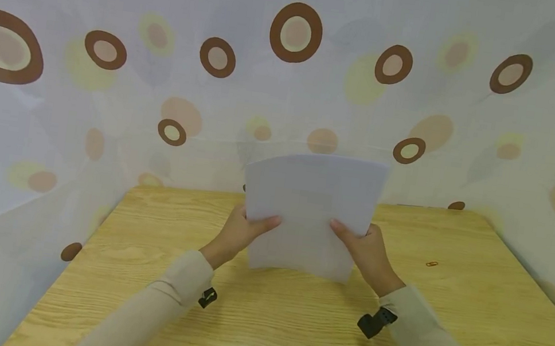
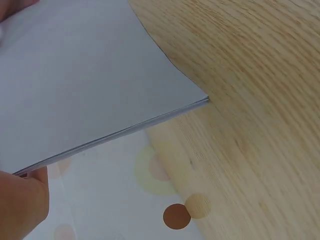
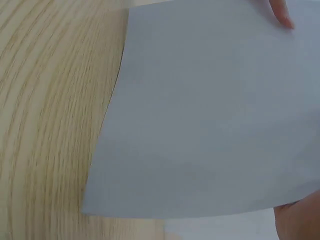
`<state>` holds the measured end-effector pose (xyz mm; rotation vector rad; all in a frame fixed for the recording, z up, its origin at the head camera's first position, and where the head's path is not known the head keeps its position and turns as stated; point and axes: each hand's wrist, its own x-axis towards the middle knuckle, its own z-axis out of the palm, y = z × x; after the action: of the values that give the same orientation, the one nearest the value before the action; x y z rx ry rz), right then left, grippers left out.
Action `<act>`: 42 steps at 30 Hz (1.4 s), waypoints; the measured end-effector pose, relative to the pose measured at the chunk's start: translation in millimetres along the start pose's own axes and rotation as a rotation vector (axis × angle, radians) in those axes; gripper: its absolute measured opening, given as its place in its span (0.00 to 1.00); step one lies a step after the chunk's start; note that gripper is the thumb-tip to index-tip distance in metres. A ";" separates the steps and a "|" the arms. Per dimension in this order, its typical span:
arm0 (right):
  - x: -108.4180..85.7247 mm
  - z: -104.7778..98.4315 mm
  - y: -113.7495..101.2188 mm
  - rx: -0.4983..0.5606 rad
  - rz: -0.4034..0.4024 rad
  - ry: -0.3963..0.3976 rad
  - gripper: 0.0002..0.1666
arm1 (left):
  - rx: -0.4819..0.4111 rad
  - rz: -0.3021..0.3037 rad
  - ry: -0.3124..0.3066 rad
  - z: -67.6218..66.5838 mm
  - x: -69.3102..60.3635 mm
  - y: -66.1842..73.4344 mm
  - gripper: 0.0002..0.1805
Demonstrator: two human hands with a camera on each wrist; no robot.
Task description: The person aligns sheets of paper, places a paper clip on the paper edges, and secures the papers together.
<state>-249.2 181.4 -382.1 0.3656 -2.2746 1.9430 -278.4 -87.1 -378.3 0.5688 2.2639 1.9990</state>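
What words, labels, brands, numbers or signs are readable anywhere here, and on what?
None can be read.
Paper stack: no writing shows on its visible side.
Tabletop: no lettering visible.
Patterned backdrop: rounded shapes, no lettering.
Black wrist devices: any marking would be too small to read.

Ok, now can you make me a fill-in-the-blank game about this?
1. The left hand and right hand grip the paper stack, each with its ____ on the near face.
2. Of the hands, the clip lies nearer the ____ one.
3. The dark rings on the backdrop are ____.

Missing words: thumb; right; brown.
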 end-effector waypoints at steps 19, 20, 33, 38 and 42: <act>-3.0 -8.0 -6.1 0.146 -0.106 0.014 0.10 | -0.077 0.244 0.065 -11.4 10.4 69.2 0.12; -2.9 -7.5 -5.4 0.150 -0.112 0.016 0.10 | -0.070 0.260 0.076 -11.5 10.4 71.4 0.12; -5.3 -6.9 -6.6 0.157 -0.166 0.026 0.13 | -0.005 0.351 0.175 -16.2 8.2 86.7 0.14; -7.8 -8.2 -4.0 0.147 -0.157 0.025 0.16 | -0.013 0.309 0.176 -16.2 6.1 85.8 0.14; -9.5 -8.7 -2.1 0.129 -0.151 0.025 0.17 | -0.007 0.304 0.181 -16.4 5.8 84.1 0.15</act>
<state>-240.0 190.7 -381.1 0.5087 -2.0478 2.0097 -269.4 -93.5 -293.2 0.8056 2.3945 2.2795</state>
